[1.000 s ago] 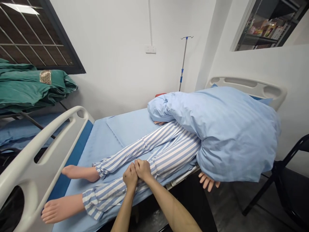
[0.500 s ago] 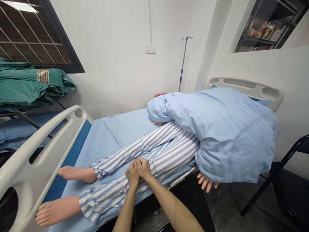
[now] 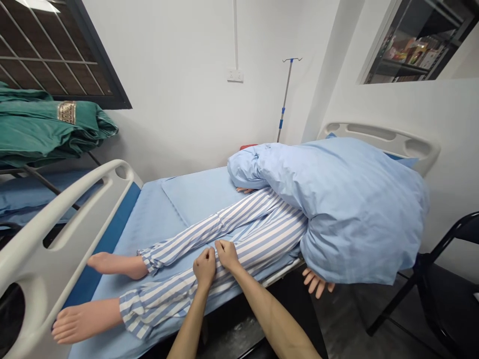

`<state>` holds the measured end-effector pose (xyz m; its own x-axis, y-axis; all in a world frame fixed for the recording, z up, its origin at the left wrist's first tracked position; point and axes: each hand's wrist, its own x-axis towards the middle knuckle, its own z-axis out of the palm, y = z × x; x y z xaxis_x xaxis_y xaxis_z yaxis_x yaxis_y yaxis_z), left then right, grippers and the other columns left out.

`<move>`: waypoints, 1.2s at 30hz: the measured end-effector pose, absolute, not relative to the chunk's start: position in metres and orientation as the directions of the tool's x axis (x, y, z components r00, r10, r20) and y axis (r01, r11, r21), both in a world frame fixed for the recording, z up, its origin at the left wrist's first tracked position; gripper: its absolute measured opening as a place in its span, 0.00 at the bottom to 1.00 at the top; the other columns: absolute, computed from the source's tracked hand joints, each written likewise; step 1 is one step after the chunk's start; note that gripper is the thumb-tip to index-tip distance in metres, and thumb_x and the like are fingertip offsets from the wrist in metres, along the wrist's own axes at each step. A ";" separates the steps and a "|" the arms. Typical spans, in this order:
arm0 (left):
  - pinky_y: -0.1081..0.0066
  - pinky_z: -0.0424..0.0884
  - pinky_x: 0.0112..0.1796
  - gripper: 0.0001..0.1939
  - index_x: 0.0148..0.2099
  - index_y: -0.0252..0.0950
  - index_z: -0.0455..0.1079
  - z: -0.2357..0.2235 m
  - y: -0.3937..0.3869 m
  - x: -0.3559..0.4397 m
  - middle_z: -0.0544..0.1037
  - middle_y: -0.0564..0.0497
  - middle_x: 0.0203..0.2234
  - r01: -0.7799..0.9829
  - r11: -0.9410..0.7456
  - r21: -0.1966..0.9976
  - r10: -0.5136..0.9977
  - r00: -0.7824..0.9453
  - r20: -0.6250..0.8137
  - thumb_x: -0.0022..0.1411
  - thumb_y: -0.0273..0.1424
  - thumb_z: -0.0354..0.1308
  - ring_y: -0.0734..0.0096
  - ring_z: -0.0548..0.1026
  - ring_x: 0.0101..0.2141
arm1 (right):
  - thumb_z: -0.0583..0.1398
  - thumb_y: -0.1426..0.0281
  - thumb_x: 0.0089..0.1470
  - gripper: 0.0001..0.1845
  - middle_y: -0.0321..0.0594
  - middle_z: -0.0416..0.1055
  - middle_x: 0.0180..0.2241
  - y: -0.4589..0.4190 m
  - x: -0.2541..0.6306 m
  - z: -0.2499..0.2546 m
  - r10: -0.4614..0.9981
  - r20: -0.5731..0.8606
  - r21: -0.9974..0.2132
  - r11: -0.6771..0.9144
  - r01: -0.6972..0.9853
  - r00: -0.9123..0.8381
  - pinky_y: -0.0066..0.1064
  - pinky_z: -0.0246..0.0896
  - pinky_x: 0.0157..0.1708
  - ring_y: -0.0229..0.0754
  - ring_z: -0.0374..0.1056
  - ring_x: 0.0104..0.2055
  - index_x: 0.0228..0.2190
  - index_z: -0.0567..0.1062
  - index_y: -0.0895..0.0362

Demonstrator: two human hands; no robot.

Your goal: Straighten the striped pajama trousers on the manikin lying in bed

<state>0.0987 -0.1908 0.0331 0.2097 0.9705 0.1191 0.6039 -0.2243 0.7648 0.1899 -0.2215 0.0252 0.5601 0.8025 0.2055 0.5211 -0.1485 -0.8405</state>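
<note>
A manikin-like figure lies on the bed in blue-and-white striped trousers [image 3: 277, 237]. Its bare near foot [image 3: 88, 319] and far foot [image 3: 116, 264] point left. My left hand [image 3: 204, 268] is a fist at the knee area of the near leg. Beside it, a small gap away, my right hand [image 3: 227, 254] is also curled into a fist over the same leg. Nothing shows in either fist. A bunched light blue quilt [image 3: 355, 204] hides the figure's upper body. The figure's near hand [image 3: 317, 283] sticks out below the quilt.
A footboard [image 3: 108, 199] stands at the left, a headboard [image 3: 415, 144] at the far right. Behind the bed rises a drip stand [image 3: 286, 89]. A black chair [image 3: 449, 289] is at the right; green folded cloth [image 3: 33, 124] lies at the left.
My two fists were touching each other and have moved slightly apart, the right one to the right. The view has shifted a little; the figure and quilt look unchanged.
</note>
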 end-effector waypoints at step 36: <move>0.72 0.54 0.28 0.20 0.18 0.38 0.49 0.050 -0.181 0.148 0.55 0.56 0.14 0.436 -0.271 0.858 0.953 0.249 0.174 0.61 0.36 0.48 0.74 0.57 0.22 | 0.47 0.66 0.69 0.24 0.39 0.75 0.26 -0.234 0.224 0.021 0.801 0.216 -0.716 -0.259 0.648 0.559 0.28 0.47 0.29 0.37 0.66 0.28 0.27 0.76 0.57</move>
<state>0.1479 -0.1813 0.0500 0.2494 0.9526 0.1739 0.4361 -0.2709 0.8582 0.2236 -0.2341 0.0212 0.5588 0.8007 0.2160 0.6484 -0.2595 -0.7157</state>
